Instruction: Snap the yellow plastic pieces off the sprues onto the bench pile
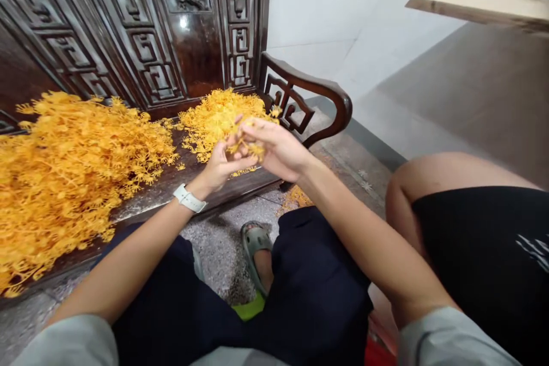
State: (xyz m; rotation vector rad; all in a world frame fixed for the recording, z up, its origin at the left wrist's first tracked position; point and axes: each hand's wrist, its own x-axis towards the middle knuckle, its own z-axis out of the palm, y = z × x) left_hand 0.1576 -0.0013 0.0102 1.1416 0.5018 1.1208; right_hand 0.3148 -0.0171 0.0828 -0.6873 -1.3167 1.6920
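Both my hands meet over the front edge of a dark carved wooden bench (pixel 240 183). My left hand (pixel 221 163), a white watch on its wrist, is closed on a small yellow plastic sprig (pixel 251 148). My right hand (pixel 278 146) grips the same sprig from the right, fingers curled over it. Just behind my hands lies a smaller heap of yellow sprigs (pixel 218 114) on the bench seat. A much larger heap of yellow sprigs (pixel 68 171) covers the seat to the left.
The bench's carved backrest (pixel 141 28) rises behind the heaps, and its curved armrest (pixel 317 97) is to the right. My legs and a sandalled foot (pixel 255 246) are on the speckled floor. Another person's bare knee (pixel 433 183) is at the right. Several sprigs (pixel 295 197) lie on the floor.
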